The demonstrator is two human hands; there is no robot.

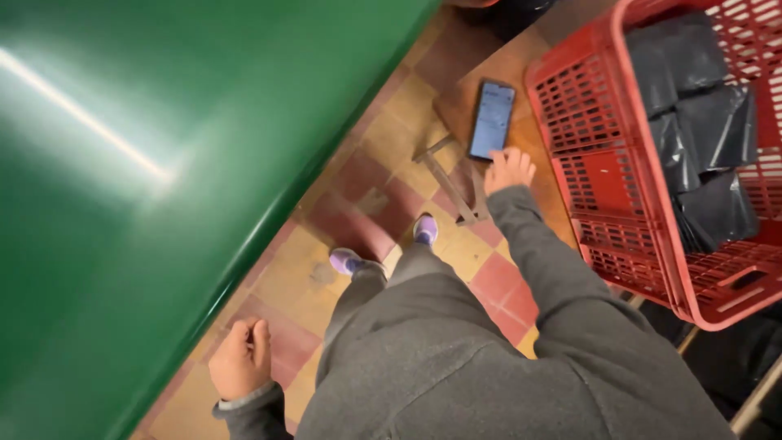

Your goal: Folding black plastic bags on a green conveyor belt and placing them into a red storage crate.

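- The right hand (509, 169) is resting on a wooden stool (521, 73), fingers spread loosely apart and pressing flat, gripping nothing.
- A phone (492, 120) is lying face up on the stool, its lower edge just beyond the fingertips (511, 155), touching or nearly so; contact cannot be confirmed.
- The phone is appearing as a thin, rigid slab with a lit glass screen: judged light, smooth, slippery and fragile if dropped. The long side edges are offering the soundest hold.
- The left hand (241, 360) is hanging by the hip, fingers curled together in a loose fist, holding nothing visible.
- A red plastic crate (603, 175), lattice-walled, is sitting just right of the right-hand fingers, carrying glossy, limp black bags (700, 122).
- A green sheet (163, 163), smooth and reflective, is running beside the left fist; the floor (358, 175) below is showing worn red and yellow tiles.
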